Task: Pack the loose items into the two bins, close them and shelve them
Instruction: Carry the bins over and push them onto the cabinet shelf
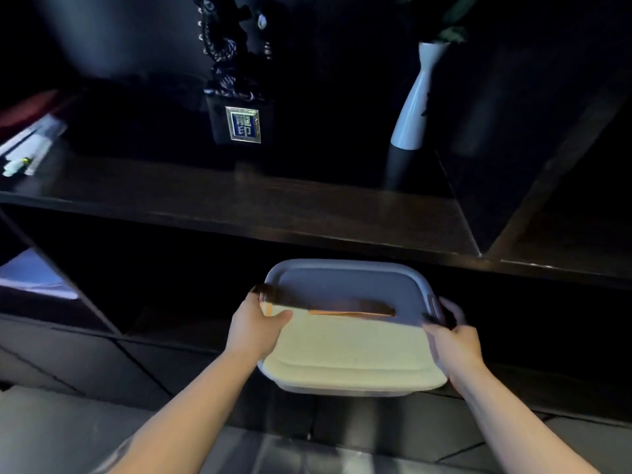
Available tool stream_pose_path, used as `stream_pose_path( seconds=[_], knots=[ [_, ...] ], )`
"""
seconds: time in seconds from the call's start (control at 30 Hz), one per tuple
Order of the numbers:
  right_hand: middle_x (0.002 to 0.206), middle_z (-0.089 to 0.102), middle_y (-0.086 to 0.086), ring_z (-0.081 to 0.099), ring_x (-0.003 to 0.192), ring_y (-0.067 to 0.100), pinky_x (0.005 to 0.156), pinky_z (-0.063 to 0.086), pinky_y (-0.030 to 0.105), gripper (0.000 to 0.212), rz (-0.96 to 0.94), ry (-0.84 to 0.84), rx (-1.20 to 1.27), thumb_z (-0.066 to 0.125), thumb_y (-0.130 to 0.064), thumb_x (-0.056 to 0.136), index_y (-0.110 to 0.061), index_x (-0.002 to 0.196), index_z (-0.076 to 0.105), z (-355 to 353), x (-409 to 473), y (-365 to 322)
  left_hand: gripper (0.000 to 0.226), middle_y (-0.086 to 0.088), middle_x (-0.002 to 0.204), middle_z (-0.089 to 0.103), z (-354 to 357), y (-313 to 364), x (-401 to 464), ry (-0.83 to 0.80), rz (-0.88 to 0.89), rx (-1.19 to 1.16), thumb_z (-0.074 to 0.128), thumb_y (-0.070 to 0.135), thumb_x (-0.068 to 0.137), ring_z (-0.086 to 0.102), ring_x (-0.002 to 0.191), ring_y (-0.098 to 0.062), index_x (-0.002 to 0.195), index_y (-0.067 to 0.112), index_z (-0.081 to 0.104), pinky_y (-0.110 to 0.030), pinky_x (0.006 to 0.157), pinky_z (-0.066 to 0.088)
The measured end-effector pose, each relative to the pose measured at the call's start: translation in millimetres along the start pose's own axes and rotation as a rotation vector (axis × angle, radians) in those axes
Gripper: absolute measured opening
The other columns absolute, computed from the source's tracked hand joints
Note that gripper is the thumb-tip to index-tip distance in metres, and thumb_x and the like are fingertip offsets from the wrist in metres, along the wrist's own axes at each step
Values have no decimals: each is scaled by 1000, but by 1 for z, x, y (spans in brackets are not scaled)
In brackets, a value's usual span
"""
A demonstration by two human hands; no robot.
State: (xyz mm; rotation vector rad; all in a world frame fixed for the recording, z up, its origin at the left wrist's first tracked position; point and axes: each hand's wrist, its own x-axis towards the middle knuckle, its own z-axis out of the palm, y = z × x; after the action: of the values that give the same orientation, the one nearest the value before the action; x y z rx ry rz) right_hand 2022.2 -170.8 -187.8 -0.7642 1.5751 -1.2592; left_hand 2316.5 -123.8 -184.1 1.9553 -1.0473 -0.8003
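A closed bin [349, 350] with a pale lid and a brown strap handle across its top sits halfway into the lower opening of a dark shelf unit [239, 206]. Its far half lies in shadow under the upper shelf board. My left hand [256, 326] grips the bin's left edge, thumb on the lid. My right hand [451, 333] grips the right edge, fingers curled round the side. A second bin is not in view.
On the upper shelf stand a dark box with a blue and gold label [243, 124] and a white slender vase [415, 97]. Papers [27, 142] lie at the far left. A vertical divider [472, 200] closes the compartment on the right.
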Motion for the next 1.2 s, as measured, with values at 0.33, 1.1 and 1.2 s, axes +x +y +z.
stream_pose_path(
  seconds=[0.33,1.1,1.2],
  knots=[
    [113,69,10,61,106,30,89,38,39,50,-514,48,-1195,43,-51,88,-30,132,56,25,-38,-10,61,-9,121,59,25,8,5,-66,179,-266,63,0,81,57,111,-23,137,16,42,-36,98,45],
    [154,35,-1,58,111,26,92,33,37,47,-557,-74,-1321,43,-53,94,-44,140,43,7,-24,0,78,-6,157,10,76,28,2,-182,484,314,65,54,78,4,144,-19,136,5,47,-29,117,11],
    [111,64,7,56,101,29,92,33,39,42,-589,-56,-1270,49,-48,94,-33,132,56,3,-39,3,54,-5,133,51,68,33,-16,-171,629,324,68,48,77,28,133,-24,120,17,63,-33,111,22]
  ],
)
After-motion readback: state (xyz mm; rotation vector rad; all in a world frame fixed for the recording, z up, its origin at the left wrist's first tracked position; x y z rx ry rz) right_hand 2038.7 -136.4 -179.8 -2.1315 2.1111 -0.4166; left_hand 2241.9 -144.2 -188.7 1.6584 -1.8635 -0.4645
